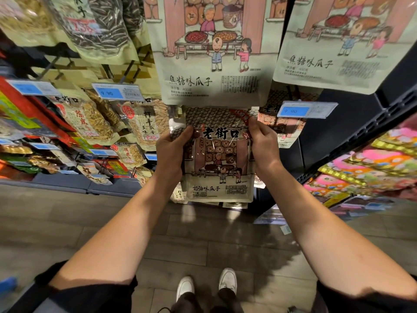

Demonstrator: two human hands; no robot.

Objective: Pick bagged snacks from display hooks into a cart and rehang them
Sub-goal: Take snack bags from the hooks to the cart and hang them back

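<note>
My left hand (pixel 171 152) grips the left edge of a snack bag (pixel 220 168), thumb on the front near its top corner and the fingers curled round behind. My right hand (pixel 262 143) pinches the bag's right edge near the top, thumb forward, fingers behind. Between the two hands the bag hangs upright and faces me, a cream pouch with a drawn shopfront, bold black characters across the upper part and a line of print near its bottom edge. Its top edge sits just under the bottom edge of a larger bag (pixel 214 50) that hangs above on the rack and overlaps it; I cannot tell whether my bag is on a hook or off it. More bags of the same look lie directly behind mine.

To the right of the larger bag hangs another one like it (pixel 345 46), tilted. Below that one a blue price tag (pixel 304 109) sticks out beside my right hand, and a second blue price tag (pixel 118 92) sticks out on the left. Under the left tag hang clear bags of pale seeds (pixel 144 125), with further rows toward the rack's left edge. At the right edge a dark shelf (pixel 361 136) carries bright pink and yellow packets (pixel 372 168). Below my forearms is a grey wood-look floor (pixel 203 245), and my white shoes (pixel 206 284) stand on it.
</note>
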